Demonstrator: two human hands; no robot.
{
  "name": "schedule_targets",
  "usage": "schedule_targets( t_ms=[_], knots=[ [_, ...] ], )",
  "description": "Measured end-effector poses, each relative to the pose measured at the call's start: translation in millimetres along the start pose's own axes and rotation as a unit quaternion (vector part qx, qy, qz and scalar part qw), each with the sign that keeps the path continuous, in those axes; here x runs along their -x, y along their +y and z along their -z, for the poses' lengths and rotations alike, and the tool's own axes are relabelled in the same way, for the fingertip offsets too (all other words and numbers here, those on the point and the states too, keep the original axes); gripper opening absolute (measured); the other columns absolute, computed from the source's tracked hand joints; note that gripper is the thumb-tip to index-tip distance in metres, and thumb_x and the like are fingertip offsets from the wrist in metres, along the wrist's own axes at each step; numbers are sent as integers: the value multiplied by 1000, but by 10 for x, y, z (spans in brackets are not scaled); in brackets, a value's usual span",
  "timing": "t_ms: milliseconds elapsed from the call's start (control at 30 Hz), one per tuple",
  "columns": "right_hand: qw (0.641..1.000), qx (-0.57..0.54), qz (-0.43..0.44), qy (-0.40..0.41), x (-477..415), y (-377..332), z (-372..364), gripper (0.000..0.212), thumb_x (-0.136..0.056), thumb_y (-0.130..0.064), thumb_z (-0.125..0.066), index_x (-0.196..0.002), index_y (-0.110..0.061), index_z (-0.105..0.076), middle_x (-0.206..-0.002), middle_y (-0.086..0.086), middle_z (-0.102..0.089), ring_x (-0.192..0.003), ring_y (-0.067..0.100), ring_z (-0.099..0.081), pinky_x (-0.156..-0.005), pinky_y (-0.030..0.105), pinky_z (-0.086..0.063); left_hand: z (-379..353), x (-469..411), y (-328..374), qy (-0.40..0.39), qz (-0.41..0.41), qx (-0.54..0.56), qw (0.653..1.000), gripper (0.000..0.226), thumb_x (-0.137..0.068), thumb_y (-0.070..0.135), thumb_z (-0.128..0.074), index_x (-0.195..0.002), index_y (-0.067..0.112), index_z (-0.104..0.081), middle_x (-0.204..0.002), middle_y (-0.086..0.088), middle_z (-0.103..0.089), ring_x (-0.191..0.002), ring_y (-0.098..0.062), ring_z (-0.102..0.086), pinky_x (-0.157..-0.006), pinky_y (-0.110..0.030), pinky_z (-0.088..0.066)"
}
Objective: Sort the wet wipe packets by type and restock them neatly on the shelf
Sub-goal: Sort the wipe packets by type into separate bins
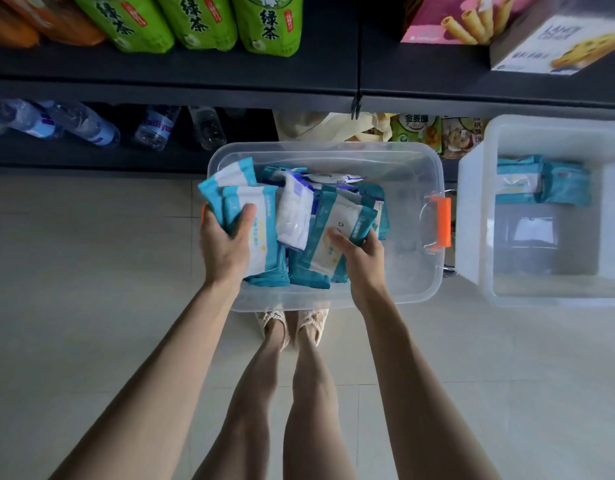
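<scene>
Indoors, over pale tiles (91,254) (dark shelf (195,88) ahead), left hand (226,244) and right hand (361,258) grip packets (236,181).

The three green bags (198,22) up at twelve o'clock each say 绿茶 in big dark letters, a green snack packet (415,128) at one o'clock starts with 金 (the rest is blurry), and the words on the wipe packets (261,216) are too small to read.
</scene>
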State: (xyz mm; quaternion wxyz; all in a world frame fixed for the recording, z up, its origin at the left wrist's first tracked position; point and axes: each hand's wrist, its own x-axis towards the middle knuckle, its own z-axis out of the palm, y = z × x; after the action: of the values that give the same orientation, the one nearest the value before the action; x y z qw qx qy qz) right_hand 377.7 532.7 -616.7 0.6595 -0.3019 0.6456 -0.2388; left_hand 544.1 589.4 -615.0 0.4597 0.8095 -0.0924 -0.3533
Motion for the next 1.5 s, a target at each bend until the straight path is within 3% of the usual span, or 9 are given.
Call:
schedule_targets(
  t_ms=[133,367,600,767,933,1100,1233,1333,1500],
  knots=[
    [999,-42,5,-27,329,-348,184,20,-87,-6,-64,-102,-18,-56,-90,-4,-67,-77,10,-68,-67,26,-58,47,365,371,12,-48,-13,999,22,-94,25,-57,-101,10,-43,-79,9,-52,-57,10,-52,-56,-10,-41],
    [995,-77,32,-62,897,-897,1014,29,-90,-14,-61,-118,-14,-53,-109,9,-65,-98,26,-65,-87,44,-56,-336,1292,919,-119,-16,-1,993,24,-96,40,-49,-111,22,-51,-89,21,-57,-74,13,-54,-66,-9,-42],
    [996,-60,57,-20,1287,-1083,2387,25,-91,-20,-62,-113,-10,-57,-98,4,-68,-86,17,-65,-74,32,-56,-1120,2479,1050,-279,51,46,958,56,-69,43,-78,-116,19,-59,-108,4,-70,-101,-13,-65,-94,-34,-47],
    [998,-18,52,18,1336,-1221,3263,25,-88,-20,-66,-107,-14,-51,-98,5,-64,-82,15,-64,-72,30,-56,-1719,3101,1021,-277,66,93,954,20,-81,22,-70,-100,20,-66,-100,3,-73,-97,-17,-67,-94,-39,-49],
    [997,4,48,60,1030,-1405,3748,30,-90,-16,-64,-114,-12,-47,-103,7,-60,-88,18,-61,-79,35,-55,-2317,3151,1065,-232,95,95,963,15,-87,16,-65,-99,25,-62,-99,2,-71,-95,-20,-67,-89,-42,-52],
    [995,67,27,63,467,-1535,4035,43,-84,-16,-66,-117,-12,-40,-112,11,-56,-96,24,-59,-82,41,-56,-2969,2874,1075,-225,40,-2,974,20,-89,10,-60,-106,19,-53,-99,4,-62,-88,-10,-61,-67,-15,-49],
    [976,210,19,57,-247,-1599,4195,44,-75,-33,-65,-106,-9,-45,-97,9,-61,-86,28,-63,-73,51,-56,-3460,2470,1011,-216,2,-117,969,36,-86,16,-66,-117,9,-48,-103,0,-58,-91,-17,-56,-78,-29,-45],
    [954,295,30,48,-732,-1632,4271,32,-83,-16,-62,-110,-7,-47,-86,-1,-58,-74,20,-57,-67,39,-50,-3774,2198,943,-225,-27,-184,956,38,-83,17,-70,-114,9,-49,-104,2,-58,-92,-18,-57,-75,-30,-45],
    [906,420,49,-10,-1397,-1631,4371,39,-84,-12,-62,-120,-15,-49,-113,10,-64,-102,37,-59,-88,54,-48,-4206,1821,834,-249,-72,-286,922,41,-79,18,-74,-113,12,-54,-111,2,-62,-94,-18,-59,-78,-31,-49]
  ],
)
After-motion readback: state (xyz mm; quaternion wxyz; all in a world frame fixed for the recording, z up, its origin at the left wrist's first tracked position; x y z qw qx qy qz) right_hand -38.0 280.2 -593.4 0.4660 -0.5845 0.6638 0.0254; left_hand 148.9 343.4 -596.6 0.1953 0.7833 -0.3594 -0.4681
